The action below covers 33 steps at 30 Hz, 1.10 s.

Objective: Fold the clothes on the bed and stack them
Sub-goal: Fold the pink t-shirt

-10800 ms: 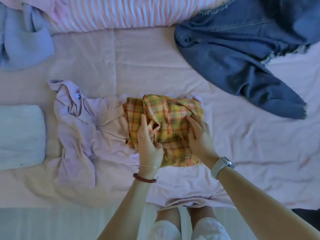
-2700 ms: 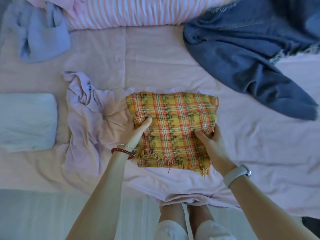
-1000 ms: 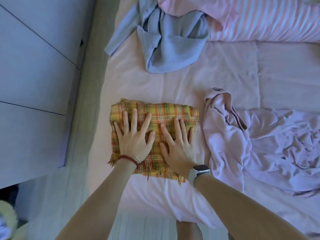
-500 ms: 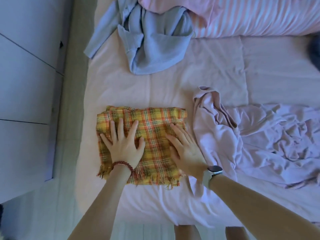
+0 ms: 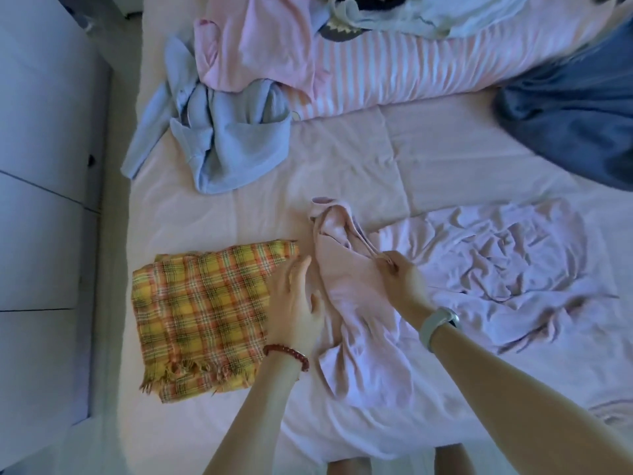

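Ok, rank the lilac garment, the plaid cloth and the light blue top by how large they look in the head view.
1. Lilac garment, spread widest.
2 and 3. Plaid cloth and light blue top look alike; the top is crumpled and farther away, so I won't rank them.

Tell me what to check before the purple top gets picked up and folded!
1. Plaid cloth folded flat and out of the way: ok; it lies left of the top.
2. Right hand has a hold on the lilac top: ok; its fingers pinch a bunched fold.
3. Left hand free to help: ok; open, holding nothing, beside the top.
4. Top spread flat for folding: not ok; it is crumpled.
5. Room on the bed sheet to spread it: ok; bare sheet lies beyond it.
6. Which part of the top is pinched: cannot tell.
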Motion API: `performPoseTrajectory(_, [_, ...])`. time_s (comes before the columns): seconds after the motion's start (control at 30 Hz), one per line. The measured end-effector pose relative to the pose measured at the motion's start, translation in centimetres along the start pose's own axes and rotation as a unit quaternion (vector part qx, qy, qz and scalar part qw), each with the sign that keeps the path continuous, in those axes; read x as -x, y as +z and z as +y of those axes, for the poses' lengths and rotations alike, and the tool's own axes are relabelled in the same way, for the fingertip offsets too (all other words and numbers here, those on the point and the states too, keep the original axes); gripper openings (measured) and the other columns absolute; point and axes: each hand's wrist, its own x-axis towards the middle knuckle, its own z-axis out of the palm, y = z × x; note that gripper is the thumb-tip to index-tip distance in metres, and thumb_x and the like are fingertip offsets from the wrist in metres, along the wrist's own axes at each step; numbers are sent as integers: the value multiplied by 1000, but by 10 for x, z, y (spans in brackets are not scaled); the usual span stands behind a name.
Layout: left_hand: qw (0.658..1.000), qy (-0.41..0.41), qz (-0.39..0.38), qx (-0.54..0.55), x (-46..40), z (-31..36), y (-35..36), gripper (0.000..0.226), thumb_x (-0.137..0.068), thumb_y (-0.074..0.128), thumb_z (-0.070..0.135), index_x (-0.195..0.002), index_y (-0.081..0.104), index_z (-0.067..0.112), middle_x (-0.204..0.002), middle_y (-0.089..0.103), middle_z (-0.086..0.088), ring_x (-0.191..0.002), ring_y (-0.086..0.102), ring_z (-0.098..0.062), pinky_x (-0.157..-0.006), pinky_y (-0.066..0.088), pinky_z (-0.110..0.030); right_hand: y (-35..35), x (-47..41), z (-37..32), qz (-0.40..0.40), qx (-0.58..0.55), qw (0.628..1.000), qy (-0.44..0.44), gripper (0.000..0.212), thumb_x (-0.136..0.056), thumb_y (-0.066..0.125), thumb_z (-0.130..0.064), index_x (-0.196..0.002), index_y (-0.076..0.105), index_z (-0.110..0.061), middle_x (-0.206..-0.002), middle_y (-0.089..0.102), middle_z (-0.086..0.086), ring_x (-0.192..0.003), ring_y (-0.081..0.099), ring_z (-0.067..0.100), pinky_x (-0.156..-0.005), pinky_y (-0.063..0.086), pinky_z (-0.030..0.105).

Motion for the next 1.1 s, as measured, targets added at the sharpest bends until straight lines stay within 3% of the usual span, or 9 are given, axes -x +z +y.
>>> performPoseTrajectory(0.13, [984, 107, -102, -98, -20, 52, -6, 85, -76, 60, 6, -145, 17, 31, -156, 13, -10, -141, 9, -41, -110, 22, -52, -82, 35, -11, -29, -90, 991, -92, 17, -89, 47, -23, -93, 61, -14, -77, 56, 0, -69, 47, 6, -62, 36, 13])
performPoseTrajectory(0.27, [934, 161, -261, -184, -44, 157, 3, 92, -78, 62, 26, -141, -1, 49, -157, -2, 10, -143, -15, -21, -115, -2, -52, -191, 55, -20, -74, -48, 978, -188, 20, -84, 44, -30, -88, 60, -19, -76, 58, -1, -68, 50, 5, -64, 37, 13])
performPoseTrajectory(0.33, [914, 163, -315, -199, -48, 210, 15, 68, -82, 62, 35, -141, 28, 44, -152, 23, 14, -144, 1, -13, -113, -4, -52, -246, 61, -26, -60, -40, 972, -224, 15, -86, 43, -22, -82, 57, -21, -70, 54, -9, -66, 49, 5, -62, 37, 13])
performPoseTrajectory(0.4, [908, 173, -330, -193, -46, 254, 28, 25, -86, 57, 41, -111, 55, 39, -122, 56, 11, -128, 39, -15, -108, 15, -43, -301, 66, -27, -9, -50, 967, -248, 13, -87, 44, -20, -84, 56, -18, -71, 52, -12, -66, 48, 4, -63, 38, 13])
performPoseTrajectory(0.5, [922, 133, -357, -76, -39, 311, 40, 21, -83, 59, 36, -75, 53, 18, -75, 48, 2, -82, 54, -23, -70, 33, -28, -377, 70, -18, 52, -51, 959, -273, 13, -87, 45, -25, -88, 56, -18, -77, 55, -10, -72, 51, -1, -65, 38, 9])
performPoseTrajectory(0.63, [917, 147, -352, 114, -14, 382, 48, 52, -57, 57, 43, -82, 57, -3, -75, 45, 1, -68, 44, -9, -67, 34, -26, -452, 86, -8, 80, -51, 949, -300, 13, -88, 45, -18, -87, 55, -25, -81, 60, -9, -76, 54, -7, -68, 39, 7])
performPoseTrajectory(0.73, [925, 131, -306, 183, 6, 419, 46, 40, -54, 61, 39, -64, 43, 5, -67, 37, 3, -65, 36, -7, -62, 29, -26, -491, 105, 3, 104, -54, 942, -315, 12, -89, 46, -22, -90, 56, -27, -87, 62, -16, -81, 55, -8, -72, 40, 6])
performPoseTrajectory(0.97, [955, 209, -210, -23, 57, 470, 33, 42, -69, 78, 44, -82, 42, 27, -65, 47, 13, -62, 44, -3, -61, 36, -22, -536, 168, 40, 197, -46, 926, -318, 14, -89, 46, -23, -93, 58, -24, -89, 59, -25, -85, 53, -18, -73, 37, 1])
performPoseTrajectory(1.1, [938, 247, -203, -133, 98, 478, 20, 53, -71, 73, 51, -61, 34, 17, -57, 34, 4, -58, 35, -14, -56, 23, -31, -538, 216, 63, 236, -38, 919, -312, 13, -93, 51, -10, -95, 64, -14, -91, 63, -9, -88, 53, -6, -76, 35, 0])
